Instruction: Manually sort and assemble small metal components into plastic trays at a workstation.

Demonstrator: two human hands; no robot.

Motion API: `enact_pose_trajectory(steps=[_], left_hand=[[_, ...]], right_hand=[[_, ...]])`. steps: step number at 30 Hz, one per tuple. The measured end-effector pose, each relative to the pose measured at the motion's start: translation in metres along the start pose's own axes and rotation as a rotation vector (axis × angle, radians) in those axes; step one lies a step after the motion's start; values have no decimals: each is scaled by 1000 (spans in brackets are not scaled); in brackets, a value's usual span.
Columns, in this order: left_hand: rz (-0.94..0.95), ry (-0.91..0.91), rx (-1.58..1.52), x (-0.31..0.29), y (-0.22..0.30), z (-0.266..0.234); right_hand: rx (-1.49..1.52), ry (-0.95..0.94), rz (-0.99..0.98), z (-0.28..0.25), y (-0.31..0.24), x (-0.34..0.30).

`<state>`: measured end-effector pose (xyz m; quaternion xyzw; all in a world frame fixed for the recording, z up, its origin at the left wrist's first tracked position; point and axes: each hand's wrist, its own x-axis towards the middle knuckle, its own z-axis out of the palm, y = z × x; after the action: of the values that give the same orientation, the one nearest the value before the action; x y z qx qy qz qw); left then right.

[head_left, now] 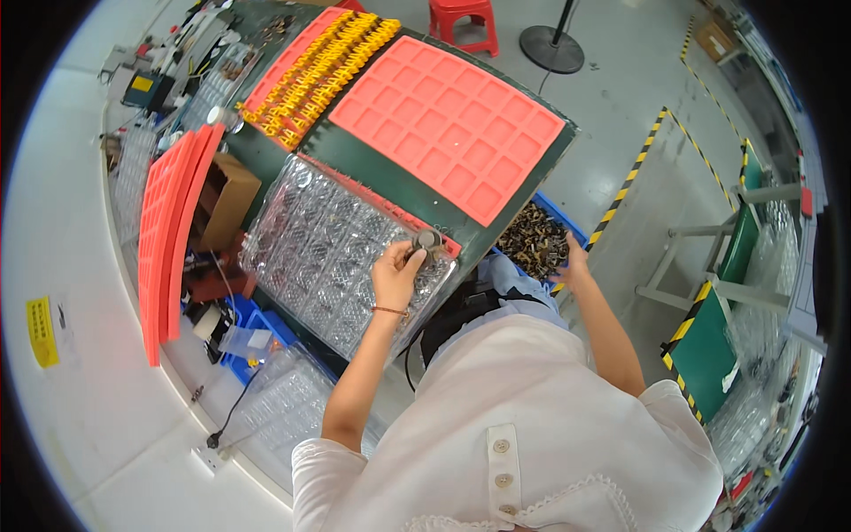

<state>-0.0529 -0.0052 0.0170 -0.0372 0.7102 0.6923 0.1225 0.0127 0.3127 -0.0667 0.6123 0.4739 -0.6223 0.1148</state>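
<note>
Between the thumb and fingers of my left hand (395,273) is a small round dark grey part (427,239); its exact kind is unclear. The hand is closed on it above a stack of clear plastic blister trays (306,235). A red tray edge (390,206) shows along their far side. On my right, a blue bin (560,213) full of small black, brown and yellowish parts (534,241) sits by my lap. My right hand (576,264) grips its right side, the fingertips partly hidden.
A large red tray with square pockets (448,120) lies on the green table (377,177). Beyond it are rows of yellow parts (328,75). More red trays (173,239) stand at the left beside a cardboard box (232,199). A red stool (465,25) is behind the table.
</note>
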Motion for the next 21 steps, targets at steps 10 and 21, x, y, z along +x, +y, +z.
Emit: enact_pose_trajectory(steps=[10, 21], left_hand=[[448, 12, 861, -35, 3, -8], [-134, 85, 418, -41, -13, -39]], right_hand=[[-666, 239, -480, -4, 48, 66], [-409, -139, -494, 34, 1, 21]])
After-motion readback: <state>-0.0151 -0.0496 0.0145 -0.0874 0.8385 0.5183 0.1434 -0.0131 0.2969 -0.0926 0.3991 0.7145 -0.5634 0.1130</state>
